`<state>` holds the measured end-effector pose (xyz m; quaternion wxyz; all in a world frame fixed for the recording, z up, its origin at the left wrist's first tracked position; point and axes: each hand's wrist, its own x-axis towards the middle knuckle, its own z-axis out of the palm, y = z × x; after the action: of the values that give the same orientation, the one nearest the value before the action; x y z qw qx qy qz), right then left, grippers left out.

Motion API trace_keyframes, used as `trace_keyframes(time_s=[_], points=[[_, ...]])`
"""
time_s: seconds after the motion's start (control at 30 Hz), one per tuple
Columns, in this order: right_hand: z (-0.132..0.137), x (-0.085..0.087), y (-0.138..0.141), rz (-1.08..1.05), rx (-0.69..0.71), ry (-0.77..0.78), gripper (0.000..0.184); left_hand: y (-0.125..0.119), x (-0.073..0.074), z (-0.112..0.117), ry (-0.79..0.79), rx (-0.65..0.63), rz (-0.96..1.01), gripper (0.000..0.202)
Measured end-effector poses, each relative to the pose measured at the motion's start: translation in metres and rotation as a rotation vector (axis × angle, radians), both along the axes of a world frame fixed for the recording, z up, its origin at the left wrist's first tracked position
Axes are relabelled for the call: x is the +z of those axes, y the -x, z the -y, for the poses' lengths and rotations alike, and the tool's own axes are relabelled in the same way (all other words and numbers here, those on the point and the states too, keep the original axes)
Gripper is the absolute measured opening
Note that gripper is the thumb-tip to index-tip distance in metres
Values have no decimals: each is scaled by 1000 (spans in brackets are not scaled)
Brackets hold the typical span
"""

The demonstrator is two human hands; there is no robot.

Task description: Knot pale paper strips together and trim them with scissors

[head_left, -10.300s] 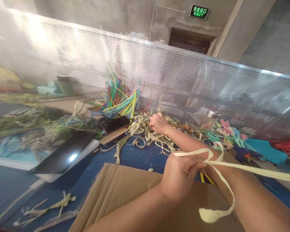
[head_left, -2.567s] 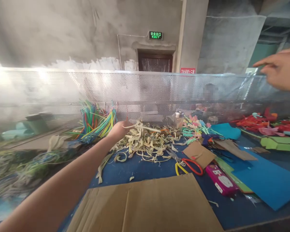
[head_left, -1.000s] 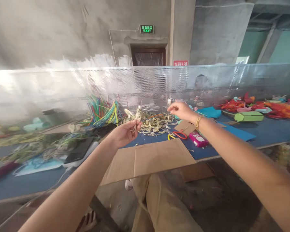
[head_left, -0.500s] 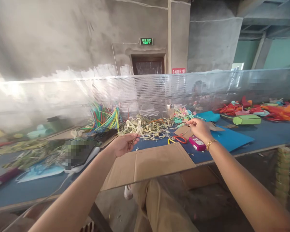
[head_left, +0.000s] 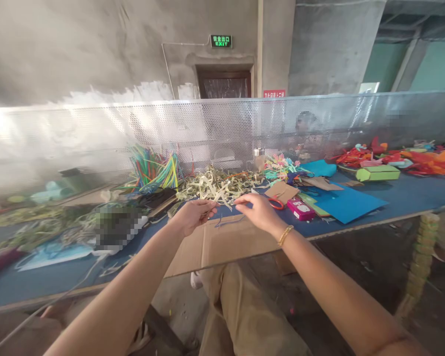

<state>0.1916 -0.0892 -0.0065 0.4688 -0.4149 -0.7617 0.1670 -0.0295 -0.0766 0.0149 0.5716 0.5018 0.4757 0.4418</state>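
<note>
My left hand [head_left: 193, 214] is pinched shut on a pale paper strip, just above the far edge of a cardboard sheet [head_left: 226, 244]. My right hand [head_left: 257, 211], which has a gold bracelet at the wrist, is close beside it with fingers curled toward the left hand. A thin bluish strand [head_left: 226, 222] hangs between the two hands, apparently from the right fingers. A pile of pale strips [head_left: 218, 184] lies just beyond both hands on the blue table [head_left: 393, 195].
A bundle of coloured straws [head_left: 154, 168] stands left of the pile. Scissors [head_left: 276, 201], a pink box [head_left: 300, 209], a blue sheet [head_left: 346, 202] and a green box [head_left: 378, 173] lie to the right. A perforated metal screen [head_left: 226, 126] runs along the back, with a person behind it.
My right hand has come back left from the scissors area to meet my left hand over the cardboard. The left hand has kept its pinch.
</note>
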Motion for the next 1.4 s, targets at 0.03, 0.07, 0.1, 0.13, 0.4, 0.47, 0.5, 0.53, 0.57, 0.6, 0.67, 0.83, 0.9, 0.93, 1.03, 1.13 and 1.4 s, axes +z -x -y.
trace_keyframes(time_s=[0.03, 0.07, 0.1, 0.13, 0.4, 0.47, 0.5, 0.53, 0.57, 0.6, 0.67, 0.83, 0.9, 0.93, 1.03, 1.13, 1.4], points=[[0, -5, 17, -116, 65, 67, 14, -3, -1, 1, -16, 0, -5, 9], [0, -11, 32, -226, 116, 148, 15, -5, -2, 3, -32, 1, -7, 9], [-1, -17, 44, -346, 142, 226, 18, -6, -2, 4, -45, 2, -8, 10], [-1, -22, 55, -454, 171, 304, 22, -6, -2, 5, -55, 6, -9, 11], [-4, -33, 48, -367, 132, 280, 21, 8, 1, 6, 18, 33, -45, 9], [-5, -27, 40, -325, 128, 229, 21, 9, -1, 5, 57, 20, -51, 7], [-5, -24, 38, -319, 128, 216, 21, 10, -2, 4, 73, 14, -54, 6], [-5, -21, 36, -316, 124, 206, 22, 10, -3, 4, 87, 6, -57, 6], [-5, -19, 35, -313, 118, 197, 23, 10, -4, 3, 99, -1, -61, 6], [-5, -16, 35, -309, 110, 191, 23, 10, -4, 3, 108, -12, -64, 7], [-6, -14, 36, -299, 89, 181, 24, 12, -5, 3, 128, -46, -63, 9], [-8, -12, 38, -322, 3, 171, 24, 17, -3, 4, 160, -143, -51, 13], [-9, -12, 38, -325, -22, 171, 24, 16, -2, 6, 165, -153, -54, 13], [-9, -12, 38, -317, -28, 169, 25, 16, -2, 7, 167, -154, -56, 13], [-5, -12, 37, -233, -52, 106, 24, 13, -2, 9, 157, -131, -83, 14], [5, -9, 35, -47, -149, -122, 26, 9, -3, 10, 96, -59, -167, 16], [26, 3, 27, 132, -245, -348, 26, 7, 0, 9, 24, 91, -18, 12]])
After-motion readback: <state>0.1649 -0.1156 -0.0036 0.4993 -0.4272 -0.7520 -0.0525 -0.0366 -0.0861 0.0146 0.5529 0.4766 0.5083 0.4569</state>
